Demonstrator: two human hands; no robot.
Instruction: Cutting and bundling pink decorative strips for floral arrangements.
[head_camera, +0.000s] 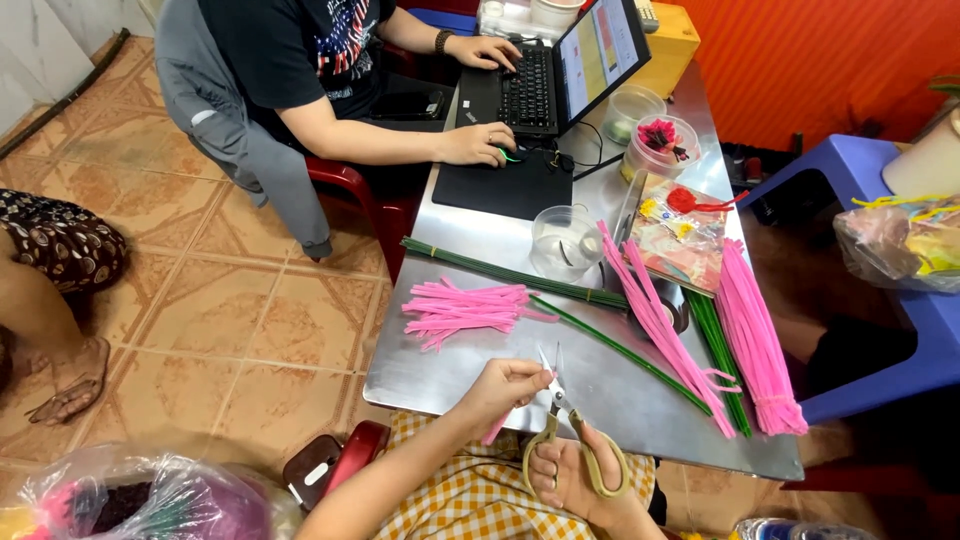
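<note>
Right hand (580, 480) gripping scissors (565, 420) at the table's (450, 385) lower edge, blades pointing up-frame, left hand (505, 388) pinching a short pink pipe cleaner (497, 427) angled down-left

A steel-topped table (480, 370) stands on a floor of worn tan tiles (230, 310). Behind it rises an orange ribbed wall (820, 60), with a red plastic chair (350, 190) and blue plastic stool (930, 320) alongside.
</note>
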